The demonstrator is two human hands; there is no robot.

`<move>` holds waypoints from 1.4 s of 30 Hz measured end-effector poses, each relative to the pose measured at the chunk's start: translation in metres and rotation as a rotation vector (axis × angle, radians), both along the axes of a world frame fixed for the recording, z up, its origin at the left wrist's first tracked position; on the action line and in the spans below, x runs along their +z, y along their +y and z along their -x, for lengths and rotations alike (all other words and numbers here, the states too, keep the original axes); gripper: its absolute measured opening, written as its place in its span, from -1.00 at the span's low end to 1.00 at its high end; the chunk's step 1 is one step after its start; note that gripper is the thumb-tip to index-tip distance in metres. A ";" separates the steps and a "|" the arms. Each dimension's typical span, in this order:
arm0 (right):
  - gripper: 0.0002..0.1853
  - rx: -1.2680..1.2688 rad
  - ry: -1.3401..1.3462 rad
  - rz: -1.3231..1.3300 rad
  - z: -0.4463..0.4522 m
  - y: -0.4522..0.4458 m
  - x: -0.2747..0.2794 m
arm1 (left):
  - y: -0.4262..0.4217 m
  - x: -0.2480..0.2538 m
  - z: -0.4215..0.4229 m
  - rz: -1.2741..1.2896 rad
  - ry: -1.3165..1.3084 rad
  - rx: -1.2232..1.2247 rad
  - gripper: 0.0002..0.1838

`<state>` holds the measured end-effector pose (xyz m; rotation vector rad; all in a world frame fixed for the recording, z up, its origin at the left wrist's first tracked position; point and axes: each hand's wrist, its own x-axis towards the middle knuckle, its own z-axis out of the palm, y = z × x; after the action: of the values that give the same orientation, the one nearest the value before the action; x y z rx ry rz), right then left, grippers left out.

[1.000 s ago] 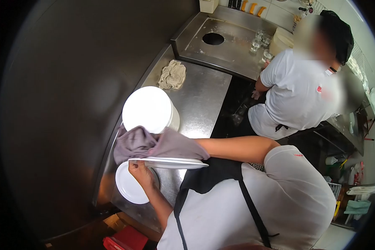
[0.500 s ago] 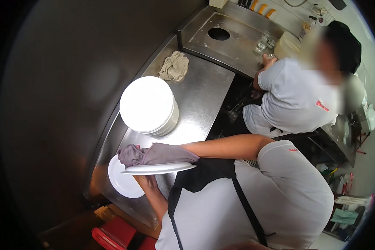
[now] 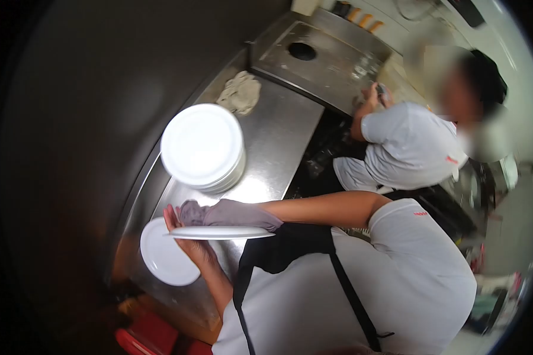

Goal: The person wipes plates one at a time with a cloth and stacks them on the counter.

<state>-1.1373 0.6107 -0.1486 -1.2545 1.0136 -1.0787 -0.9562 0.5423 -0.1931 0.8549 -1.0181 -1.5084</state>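
A white plate [image 3: 219, 233] stands nearly edge-on in front of my black apron. My left hand [image 3: 189, 244] grips its far rim, with the fingers showing above the edge and the palm below. Against the plate's upper side lies a greyish-purple cloth [image 3: 234, 214]. My right hand is covered by this cloth and presses it to the plate; its fingers are hidden. Another white plate [image 3: 163, 260] lies flat on the steel counter, below and left of my left hand. A tall stack of white plates [image 3: 202, 145] stands just beyond the cloth.
A crumpled beige cloth [image 3: 240, 93] lies on the steel counter [image 3: 281, 118] behind the stack. Farther back, a co-worker [image 3: 411, 139] handles a glass by a steel worktop with a round hole [image 3: 302, 51]. A red container [image 3: 148, 332] sits below the counter at lower left.
The plate has turned more edge-on, and my left fingers now show above its rim. The cloth has shifted slightly on it. The co-worker has lifted a glass with both hands.
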 end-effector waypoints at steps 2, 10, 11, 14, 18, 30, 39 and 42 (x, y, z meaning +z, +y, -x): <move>-0.63 -0.022 0.001 -0.001 0.004 0.008 -0.001 | -0.007 -0.005 0.004 0.102 0.014 0.001 -0.12; -0.65 -0.123 -0.024 -0.011 0.016 0.038 -0.011 | -0.012 -0.010 -0.005 -0.011 -0.129 -0.023 -0.19; -0.65 -0.130 -0.025 -0.012 0.017 0.041 -0.012 | -0.009 0.004 0.000 -0.003 -0.146 -0.023 -0.20; -0.66 -0.160 -0.028 0.002 0.021 0.051 -0.015 | -0.005 0.024 0.006 -0.029 -0.197 0.054 -0.27; -0.67 -0.184 0.008 0.040 0.028 0.058 -0.013 | -0.006 0.040 0.013 -0.113 -0.270 0.204 -0.39; -0.75 -0.379 0.697 0.329 0.044 0.045 0.007 | -0.019 -0.012 -0.014 -0.197 -0.175 0.191 -0.40; -0.71 -0.242 0.335 -0.100 0.126 0.124 -0.097 | -0.022 -0.029 -0.048 -0.572 0.063 0.010 -0.26; -0.72 -0.235 -0.003 -0.424 0.194 0.177 -0.168 | -0.025 -0.016 -0.051 -0.561 0.099 0.007 -0.24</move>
<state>-1.3312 0.7873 -0.3167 -0.8048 1.3302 -0.9733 -0.9051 0.5173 -0.2092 1.1516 -0.5156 -1.8452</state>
